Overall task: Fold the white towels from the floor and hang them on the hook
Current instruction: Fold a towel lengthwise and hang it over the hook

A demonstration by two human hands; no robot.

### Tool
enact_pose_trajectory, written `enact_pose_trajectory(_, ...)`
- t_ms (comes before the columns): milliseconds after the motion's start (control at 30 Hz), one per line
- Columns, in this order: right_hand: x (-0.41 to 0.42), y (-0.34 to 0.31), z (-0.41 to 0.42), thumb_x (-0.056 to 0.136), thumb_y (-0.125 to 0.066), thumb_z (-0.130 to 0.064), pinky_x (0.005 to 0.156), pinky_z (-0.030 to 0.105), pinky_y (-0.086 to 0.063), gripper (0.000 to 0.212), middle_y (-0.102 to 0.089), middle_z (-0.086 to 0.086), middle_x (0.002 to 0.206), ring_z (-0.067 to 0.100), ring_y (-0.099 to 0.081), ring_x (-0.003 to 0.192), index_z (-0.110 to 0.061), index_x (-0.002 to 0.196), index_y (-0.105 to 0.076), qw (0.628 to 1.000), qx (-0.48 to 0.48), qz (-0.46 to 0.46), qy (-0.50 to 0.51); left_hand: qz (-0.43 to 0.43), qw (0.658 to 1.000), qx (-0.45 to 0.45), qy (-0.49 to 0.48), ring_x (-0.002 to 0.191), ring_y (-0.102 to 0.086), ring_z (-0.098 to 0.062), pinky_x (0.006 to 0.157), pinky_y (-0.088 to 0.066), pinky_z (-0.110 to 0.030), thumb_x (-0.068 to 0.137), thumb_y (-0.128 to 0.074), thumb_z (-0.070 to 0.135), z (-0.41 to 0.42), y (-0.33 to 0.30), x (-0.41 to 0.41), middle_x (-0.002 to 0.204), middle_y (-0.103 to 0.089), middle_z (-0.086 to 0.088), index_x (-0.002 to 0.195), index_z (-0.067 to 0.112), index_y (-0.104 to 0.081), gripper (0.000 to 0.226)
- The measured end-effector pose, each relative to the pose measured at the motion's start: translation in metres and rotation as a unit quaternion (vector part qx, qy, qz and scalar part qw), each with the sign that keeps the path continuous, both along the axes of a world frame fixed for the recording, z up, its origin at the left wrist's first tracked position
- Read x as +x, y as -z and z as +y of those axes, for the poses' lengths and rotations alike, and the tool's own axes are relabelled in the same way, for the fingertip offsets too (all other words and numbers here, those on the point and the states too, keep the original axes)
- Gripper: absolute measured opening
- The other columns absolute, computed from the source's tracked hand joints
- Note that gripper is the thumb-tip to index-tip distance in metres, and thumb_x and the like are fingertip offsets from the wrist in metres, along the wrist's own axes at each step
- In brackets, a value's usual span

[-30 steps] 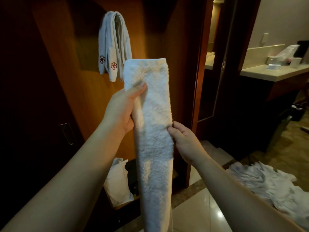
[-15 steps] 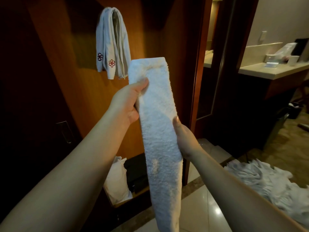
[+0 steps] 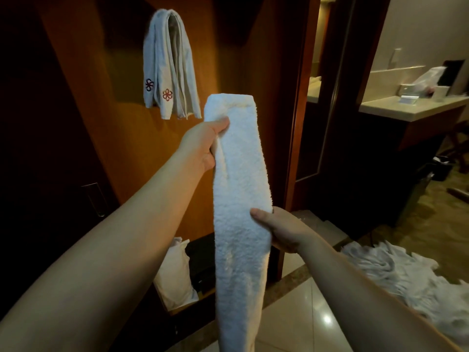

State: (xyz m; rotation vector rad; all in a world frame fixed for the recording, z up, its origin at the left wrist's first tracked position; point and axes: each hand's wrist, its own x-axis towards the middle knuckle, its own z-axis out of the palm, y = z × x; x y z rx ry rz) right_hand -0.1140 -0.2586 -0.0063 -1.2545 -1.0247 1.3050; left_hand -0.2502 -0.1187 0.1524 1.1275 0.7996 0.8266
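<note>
1. Head view, the only view. The person holds one folded white towel (image 3: 239, 199) up as a long narrow strip, in front of the wooden wall panel (image 3: 121, 138).
2. Left hand (image 3: 203, 146): thumb in front, fingers curled behind, clamped on the strip's left edge just below its folded top end. Probably the upper anchor, so the strip hangs straight and the layers stay aligned.
3. Right hand (image 3: 281, 231): thumb pressed on the front face, fingers wrapped behind the right edge, pinching the strip well below the left hand. Likely steadying the middle, maybe getting ready to double it over.
4. Below the right-hand fingers the strip hangs free; its lower end runs out of frame.
5. Up-left of the left thumb, the hung towels (image 3: 170, 64) are already draped on the wall. I count at least two, by two flower emblems; the exact number is unclear. The hook itself is hidden under them.
6. Counts: one towel in hand; one heap of white towels (image 3: 406, 278) on the floor right of the right forearm, too crumpled to count.
7. Judgement: folding is nearly done and hanging comes next.
</note>
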Motion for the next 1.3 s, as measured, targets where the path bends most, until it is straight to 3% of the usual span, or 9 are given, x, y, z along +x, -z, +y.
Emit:
enact_pose_trajectory(233, 0.002, 0.018, -0.002, 0.061, -0.088, -0.023, 0.108, 0.049, -0.047, 0.077, -0.066, 0.017, 0.129, 0.034, -0.061, 0.124, -0.004, 0.129, -0.058, 0.996, -0.031, 0.047, -0.074, 0.006, 0.999, -0.011, -0.047, 0.093, -0.07, -0.032, 0.086, -0.056, -0.057, 0.083, -0.079, 0.019, 0.023, -0.012, 0.014, 0.105, -0.071, -0.011, 0.103, 0.017, -0.057, 0.03)
enact_pose_trajectory(367, 0.008, 0.025, -0.002, 0.048, -0.1, -0.041, 0.105, 0.049, -0.049, 0.098, -0.068, 0.014, 0.124, 0.034, -0.062, 0.122, -0.006, 0.13, -0.057, 0.994, -0.052, 0.017, -0.099, 0.014, 0.997, -0.023, -0.067, 0.088, -0.068, -0.031, 0.087, -0.055, -0.057, 0.085, -0.078, 0.017, 0.038, -0.015, 0.018, 0.102, -0.07, -0.011, 0.096, 0.015, -0.055, 0.025)
enact_pose_trajectory(500, 0.013, 0.03, -0.002, 0.05, -0.098, -0.049, 0.092, 0.038, -0.055, 0.093, -0.075, 0.007, 0.113, 0.026, -0.069, 0.112, -0.006, 0.124, -0.06, 0.995, -0.043, 0.013, -0.086, 0.023, 0.997, -0.029, -0.063, 0.086, -0.068, -0.03, 0.065, -0.058, -0.052, 0.084, -0.079, 0.017, 0.054, -0.016, 0.018, 0.101, -0.069, -0.011, 0.094, 0.016, -0.053, 0.027)
enact_pose_trajectory(667, 0.02, 0.027, -0.004, 0.045, -0.095, -0.062, 0.087, 0.034, -0.057, 0.098, -0.076, 0.006, 0.112, 0.025, -0.071, 0.11, -0.008, 0.121, -0.063, 0.998, -0.041, -0.018, -0.053, 0.014, 0.997, -0.036, -0.066, 0.086, -0.069, -0.032, 0.055, -0.057, -0.05, 0.082, -0.079, 0.013, 0.064, -0.013, 0.019, 0.102, -0.069, -0.012, 0.114, 0.012, -0.052, 0.042)
enact_pose_trajectory(800, 0.022, 0.024, -0.003, 0.04, -0.099, -0.057, 0.102, 0.044, -0.053, 0.103, -0.073, 0.008, 0.119, 0.027, -0.068, 0.116, -0.01, 0.124, -0.063, 0.992, -0.102, -0.013, -0.073, 0.017, 0.997, -0.04, -0.061, 0.088, -0.067, -0.031, 0.071, -0.057, -0.053, 0.084, -0.078, 0.013, 0.066, -0.011, 0.026, 0.103, -0.067, -0.012, 0.12, 0.012, -0.051, 0.045)
enact_pose_trajectory(900, 0.026, 0.019, -0.003, 0.041, -0.102, -0.045, 0.116, 0.054, -0.037, 0.105, -0.065, 0.016, 0.133, 0.034, -0.059, 0.128, -0.006, 0.13, -0.061, 0.985, -0.147, 0.021, -0.093, 0.028, 0.998, -0.032, -0.054, 0.083, -0.065, -0.029, 0.062, -0.055, -0.047, 0.088, -0.075, 0.013, 0.061, -0.007, 0.035, 0.098, -0.065, -0.012, 0.119, 0.01, -0.048, 0.042)
enact_pose_trajectory(1100, 0.035, 0.005, -0.003, 0.063, -0.095, -0.043, 0.103, 0.042, -0.05, 0.065, -0.071, 0.01, 0.123, 0.027, -0.066, 0.119, -0.016, 0.118, -0.076, 0.985, -0.086, 0.068, -0.132, 0.048, 0.996, -0.067, -0.047, 0.098, -0.07, -0.03, 0.094, -0.056, -0.05, 0.093, -0.071, 0.028, 0.068, 0.013, 0.041, 0.111, -0.07, -0.013, 0.128, 0.009, -0.056, 0.043)
enact_pose_trajectory(1167, 0.035, -0.008, -0.002, 0.061, -0.097, -0.042, 0.093, 0.039, -0.056, 0.068, -0.073, 0.011, 0.12, 0.027, -0.069, 0.114, -0.013, 0.118, -0.074, 0.986, -0.056, 0.11, -0.115, 0.038, 0.997, -0.065, 0.021, 0.102, -0.07, -0.03, 0.093, -0.056, -0.046, 0.1, -0.057, 0.039, 0.071, 0.032, 0.038, 0.118, -0.07, -0.016, 0.123, 0.008, -0.06, 0.039)
enact_pose_trajectory(1300, 0.027, -0.041, 0.007, 0.062, -0.093, -0.044, 0.086, 0.04, -0.06, 0.077, -0.071, 0.017, 0.123, 0.031, -0.068, 0.115, -0.008, 0.124, -0.065, 0.983, 0.011, 0.181, -0.015, 0.086, 0.975, -0.064, 0.195, 0.1, -0.072, -0.034, 0.079, -0.059, -0.047, 0.095, -0.037, 0.071, 0.058, 0.091, 0.022, 0.11, -0.074, -0.016, 0.12, 0.012, -0.061, 0.069)
